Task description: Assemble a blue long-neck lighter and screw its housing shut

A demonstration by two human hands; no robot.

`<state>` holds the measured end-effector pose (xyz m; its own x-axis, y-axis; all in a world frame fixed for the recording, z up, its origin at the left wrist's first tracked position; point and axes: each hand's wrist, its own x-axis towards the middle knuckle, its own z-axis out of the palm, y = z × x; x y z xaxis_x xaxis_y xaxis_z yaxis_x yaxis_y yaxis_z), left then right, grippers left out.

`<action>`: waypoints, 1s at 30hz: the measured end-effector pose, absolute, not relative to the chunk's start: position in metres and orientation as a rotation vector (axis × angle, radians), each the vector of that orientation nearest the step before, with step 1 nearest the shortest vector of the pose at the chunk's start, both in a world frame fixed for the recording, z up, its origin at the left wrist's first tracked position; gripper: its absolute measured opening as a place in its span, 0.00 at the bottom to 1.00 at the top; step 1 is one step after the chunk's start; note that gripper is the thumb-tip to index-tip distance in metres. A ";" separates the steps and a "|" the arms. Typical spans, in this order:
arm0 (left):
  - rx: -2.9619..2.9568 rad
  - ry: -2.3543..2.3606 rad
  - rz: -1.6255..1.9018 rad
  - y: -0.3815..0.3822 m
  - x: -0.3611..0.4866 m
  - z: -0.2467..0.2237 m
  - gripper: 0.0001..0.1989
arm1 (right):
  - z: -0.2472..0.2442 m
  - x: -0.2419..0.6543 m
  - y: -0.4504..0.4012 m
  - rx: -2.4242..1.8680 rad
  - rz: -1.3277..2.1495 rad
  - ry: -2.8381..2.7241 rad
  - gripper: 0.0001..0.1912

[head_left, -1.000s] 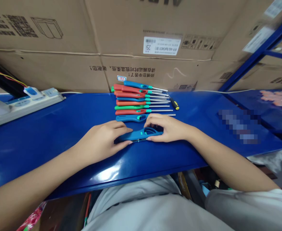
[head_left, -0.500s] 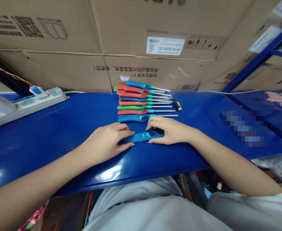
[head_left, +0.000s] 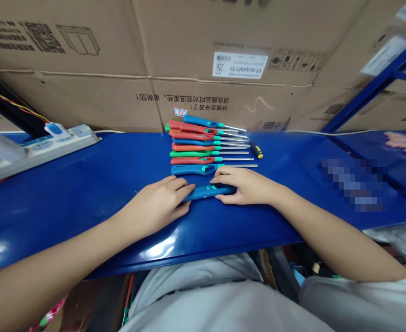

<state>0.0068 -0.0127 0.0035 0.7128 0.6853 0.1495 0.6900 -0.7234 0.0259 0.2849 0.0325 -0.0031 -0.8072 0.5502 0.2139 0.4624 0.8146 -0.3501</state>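
Observation:
Between my hands, low over the blue table (head_left: 120,184), is a blue long-nosed lighter (head_left: 205,192) with turquoise parts. My left hand (head_left: 161,200) grips its handle end, fingers on the far side and thumb on the near side. My right hand (head_left: 242,185) pinches the end with the trigger opening; its metal tube, if it has one, is hidden by that hand. Just beyond lies a row of several similar lighters (head_left: 193,160) in red, orange, green and blue, their metal tubes pointing right.
A screwdriver (head_left: 256,150) with a black and yellow handle lies right of the row. A white power strip (head_left: 68,140) stands at the left. Large cardboard boxes (head_left: 102,101) wall off the back, and a blue shelf post (head_left: 372,87) rises at the right.
The blue lighter has been rolled in my hands, so its trigger opening looks narrower and its edge shows more. My left fingers have closed further over the handle end.

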 end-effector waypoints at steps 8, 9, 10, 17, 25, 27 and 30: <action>-3.011 -1.174 -0.527 -0.001 0.003 -0.002 0.17 | 0.000 0.284 0.032 -0.585 0.346 -2.685 0.13; -3.022 -1.173 -0.556 0.000 0.003 -0.002 0.17 | 0.000 0.284 0.031 -0.567 0.328 -2.686 0.14; -3.028 -1.171 -0.578 0.000 0.003 -0.002 0.17 | 0.000 0.284 0.030 -0.557 0.307 -2.688 0.15; -2.967 -1.155 -0.558 0.004 0.000 0.003 0.16 | 0.003 0.285 0.034 -0.676 0.360 -2.612 0.12; -2.907 -1.116 -0.611 0.009 -0.004 0.006 0.17 | 0.012 0.299 0.037 -0.787 0.207 -2.590 0.12; -2.927 -1.132 -0.641 0.008 -0.002 0.002 0.17 | 0.011 0.298 0.035 -0.806 0.145 -2.580 0.11; -2.948 -1.179 -0.636 0.004 0.002 -0.004 0.18 | 0.010 0.291 0.031 -0.889 0.140 -2.606 0.12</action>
<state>0.0020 0.0045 -0.0040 0.6584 0.6804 0.3217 0.6425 -0.7308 0.2305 0.2911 0.0312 0.0103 -0.7266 0.6063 0.3233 0.5683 0.7947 -0.2132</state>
